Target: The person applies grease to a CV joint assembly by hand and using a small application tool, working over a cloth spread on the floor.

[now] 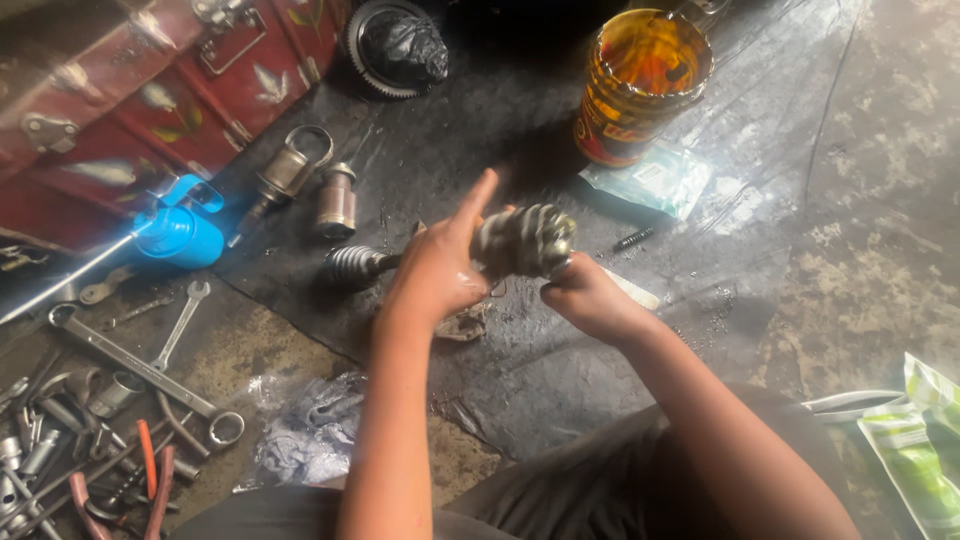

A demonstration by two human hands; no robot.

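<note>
Both my hands hold a greasy axle shaft over a dark plastic sheet (520, 380). My left hand (435, 265) grips the shaft near its metal joint (525, 240), index finger pointing up. My right hand (590, 295) grips the joint from the right side. The shaft's far end carries a ribbed rubber boot (350, 263) lying to the left on the sheet.
An orange-brown open can (640, 85) stands at the back, a clear packet (650, 180) beside it. A blue oil can (185, 230), metal cylinders (337, 200), wrenches (130, 360) and loose tools lie left. A toothed gear (395, 45) sits far back. Green packets (915, 450) lie right.
</note>
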